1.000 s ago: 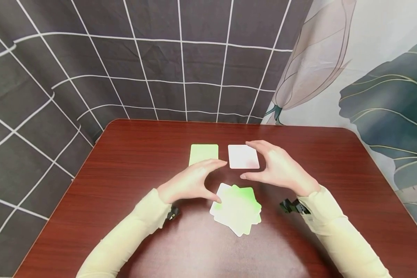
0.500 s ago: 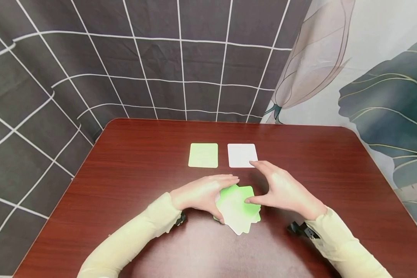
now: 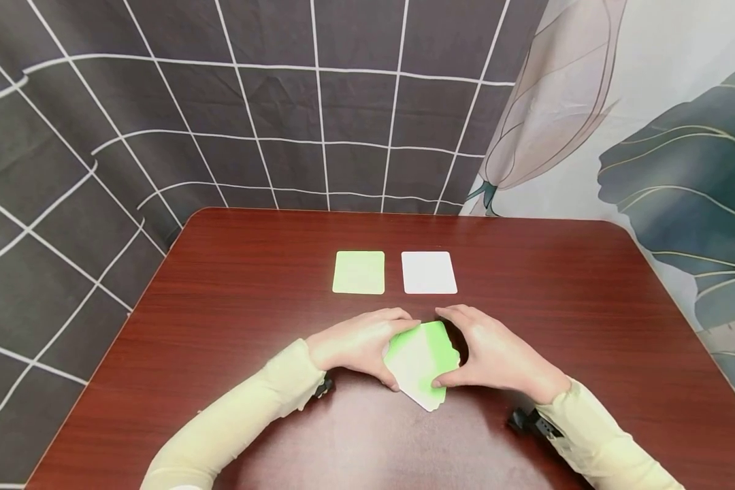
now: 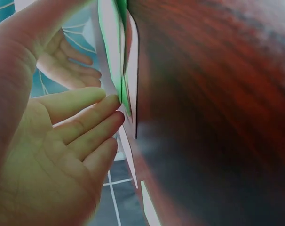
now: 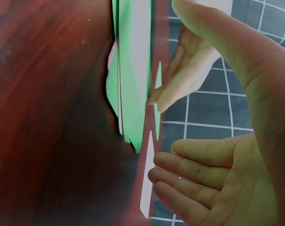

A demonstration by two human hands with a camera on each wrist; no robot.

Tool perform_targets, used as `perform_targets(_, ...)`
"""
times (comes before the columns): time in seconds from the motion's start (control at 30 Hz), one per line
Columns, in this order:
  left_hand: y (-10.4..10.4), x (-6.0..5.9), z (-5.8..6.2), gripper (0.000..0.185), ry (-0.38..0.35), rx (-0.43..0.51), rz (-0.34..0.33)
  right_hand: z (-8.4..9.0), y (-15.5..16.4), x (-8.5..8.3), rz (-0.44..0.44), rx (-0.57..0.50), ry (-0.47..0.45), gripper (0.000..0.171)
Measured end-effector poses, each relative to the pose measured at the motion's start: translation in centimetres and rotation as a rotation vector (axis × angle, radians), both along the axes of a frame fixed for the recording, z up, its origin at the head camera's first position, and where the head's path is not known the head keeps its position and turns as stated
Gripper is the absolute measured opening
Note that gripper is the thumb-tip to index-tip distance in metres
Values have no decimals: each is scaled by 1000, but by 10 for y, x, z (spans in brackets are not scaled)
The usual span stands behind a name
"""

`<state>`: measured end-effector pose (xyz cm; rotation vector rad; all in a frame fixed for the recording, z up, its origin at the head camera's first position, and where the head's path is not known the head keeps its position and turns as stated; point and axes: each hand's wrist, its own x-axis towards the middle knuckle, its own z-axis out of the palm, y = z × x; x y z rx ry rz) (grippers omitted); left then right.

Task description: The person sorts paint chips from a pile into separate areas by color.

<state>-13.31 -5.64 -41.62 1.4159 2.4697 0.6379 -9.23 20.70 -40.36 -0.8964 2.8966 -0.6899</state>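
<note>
A loose pile of square cards (image 3: 418, 362), green and white with rounded corners, lies on the table in front of the person. At its left edge is the left hand (image 3: 363, 344), thumb on the near side and fingers at the far side. Its fingers are straight in the left wrist view, with fingertips right at the card edges (image 4: 115, 42). The right hand (image 3: 501, 352) stands at the pile's right side, thumb overlapping the near right corner. In the right wrist view its fingers are extended beside the green cards (image 5: 133, 89), holding nothing.
Behind the pile, a pale green card (image 3: 358, 272) and a white card (image 3: 429, 272) lie flat side by side. The reddish-brown wooden table (image 3: 245, 272) ends at a dark gridded curtain (image 3: 282, 102) and a leaf-patterned curtain (image 3: 680, 170).
Both hands have come nearer the person and closed in around the pile from left and right. The pile's left side has been pushed inward, and its cards lie more closely together.
</note>
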Motion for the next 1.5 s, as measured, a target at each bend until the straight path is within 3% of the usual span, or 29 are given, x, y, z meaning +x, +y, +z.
perform_targets(0.33,-1,0,-2,107,36,43,22,-4,-4,10,17,1,17,114)
perform_targets(0.63,0,1,-3,102,29,-1,82,-10,-5,12,14,65,37,104)
perform_targets(0.93,-1,0,-4,91,47,4,61,-12,-4,12,36,67,76,97)
perform_targets(1.5,-2,1,-3,101,106,-7,74,-10,0,12,51,49,98,95)
